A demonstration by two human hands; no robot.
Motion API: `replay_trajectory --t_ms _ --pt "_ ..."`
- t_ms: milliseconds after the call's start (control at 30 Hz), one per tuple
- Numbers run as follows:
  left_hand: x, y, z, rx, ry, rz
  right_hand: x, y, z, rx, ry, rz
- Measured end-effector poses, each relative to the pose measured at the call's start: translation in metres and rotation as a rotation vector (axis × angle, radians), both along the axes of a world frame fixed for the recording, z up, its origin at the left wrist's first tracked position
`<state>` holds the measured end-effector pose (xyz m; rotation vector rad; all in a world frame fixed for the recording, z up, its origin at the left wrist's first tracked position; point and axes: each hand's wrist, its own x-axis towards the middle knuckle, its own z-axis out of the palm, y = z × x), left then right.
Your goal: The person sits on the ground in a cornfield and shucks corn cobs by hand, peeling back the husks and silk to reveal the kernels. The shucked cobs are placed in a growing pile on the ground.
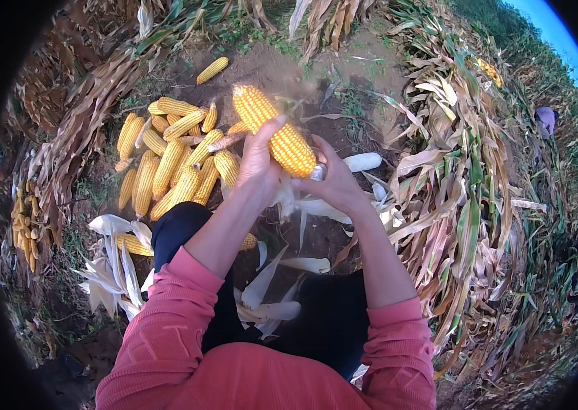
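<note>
both hands' fingers grasp a yellow corn cob (pixel 274 130), left hand (pixel 259 160), right hand (pixel 333 181) at its base

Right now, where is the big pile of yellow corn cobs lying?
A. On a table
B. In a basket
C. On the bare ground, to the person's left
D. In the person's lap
C. The pile of husked cobs lies straight on the dirt, left of the left hand, which together with the right hand holds up one corn cob; no basket or table shows.
</note>
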<state>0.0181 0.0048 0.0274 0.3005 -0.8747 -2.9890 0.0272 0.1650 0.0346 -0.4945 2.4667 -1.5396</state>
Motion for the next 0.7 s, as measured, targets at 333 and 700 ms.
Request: replay_trajectory --t_ms 333,700 --pt "0.003 -0.013 0.01 -0.178 0.11 -0.12 0.022 -0.032 -0.018 -0.054 -0.179 0.007" --pt "0.018 -0.017 0.047 -0.811 0.291 -0.439 0.05 -0.02 -0.065 0.839 0.372 0.682"
